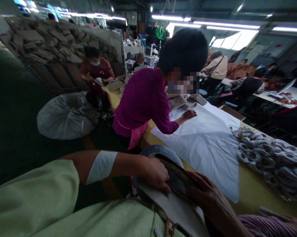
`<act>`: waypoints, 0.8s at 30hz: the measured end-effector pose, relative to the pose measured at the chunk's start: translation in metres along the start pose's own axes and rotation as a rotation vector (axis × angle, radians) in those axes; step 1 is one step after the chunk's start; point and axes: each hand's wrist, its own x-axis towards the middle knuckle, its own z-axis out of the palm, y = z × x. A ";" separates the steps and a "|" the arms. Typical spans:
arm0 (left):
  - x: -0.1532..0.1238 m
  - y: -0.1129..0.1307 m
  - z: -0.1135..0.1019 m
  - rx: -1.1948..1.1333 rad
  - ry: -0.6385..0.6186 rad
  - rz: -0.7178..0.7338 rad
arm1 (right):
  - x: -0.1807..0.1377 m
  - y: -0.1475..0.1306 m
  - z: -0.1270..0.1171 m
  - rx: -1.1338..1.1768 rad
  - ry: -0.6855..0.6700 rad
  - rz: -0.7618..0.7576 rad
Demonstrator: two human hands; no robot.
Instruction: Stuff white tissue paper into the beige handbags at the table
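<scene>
I am pressing down on a dark curved piece [178,179] that is lying over a pale flat panel [173,205] right in front of me, at the near edge of the yellow surface [252,194]. My left hand [155,174] is lying flat on the left side of the dark piece, fingers spread and resting on it, not pinching. My right hand [207,194] is covering its right edge, fingers laid over it, and I cannot tell whether they are curling under. A white bandage [101,166] is wrapping my left forearm. To my eye I am in the middle of seating or smoothing this piece onto the panel, and the next move is probably asking for steady, even pressure with both hands so the two layers are not sliding apart.

Further along the surface a white sheet [207,144] is spreading out, and a person in a purple top [143,102] is leaning over it with one hand on the cloth. A heap of pale rings [269,158] is piling up to my right, just beside the sheet. On the dark floor to the left a big grey sack [64,115] is sitting, with another person working behind it. Stacked tan pieces [52,39] are filling the back wall, and strip lights are glowing overhead
</scene>
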 end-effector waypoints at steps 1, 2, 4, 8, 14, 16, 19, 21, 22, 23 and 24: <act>-0.003 0.002 -0.001 0.013 0.030 0.017 | -0.003 0.001 0.001 0.040 0.061 0.019; -0.005 0.004 -0.002 0.028 0.063 0.038 | -0.006 0.001 0.003 0.088 0.126 0.048; -0.005 0.012 -0.006 0.040 0.130 0.099 | -0.008 0.002 0.009 0.200 0.240 0.146; 0.020 0.024 -0.007 -0.069 0.078 0.206 | -0.001 0.006 0.021 0.482 0.216 0.344; 0.044 0.032 -0.010 -0.081 -0.100 0.068 | 0.013 0.017 0.016 0.771 0.028 0.451; 0.043 0.036 -0.014 -0.084 -0.069 0.072 | 0.017 0.015 0.011 0.807 -0.016 0.510; 0.048 0.041 -0.016 -0.118 -0.005 0.116 | 0.023 0.011 0.006 0.798 -0.034 0.545; 0.053 0.042 -0.012 -0.131 0.027 0.166 | 0.023 0.009 0.006 0.824 -0.014 0.532; 0.054 0.040 -0.010 -0.127 0.046 0.191 | 0.023 0.008 0.006 0.842 -0.012 0.529; 0.052 0.038 -0.008 -0.109 0.059 0.201 | 0.021 0.009 0.007 0.856 -0.009 0.529; 0.047 0.035 -0.007 -0.068 0.079 0.198 | 0.019 0.010 0.009 0.859 -0.001 0.535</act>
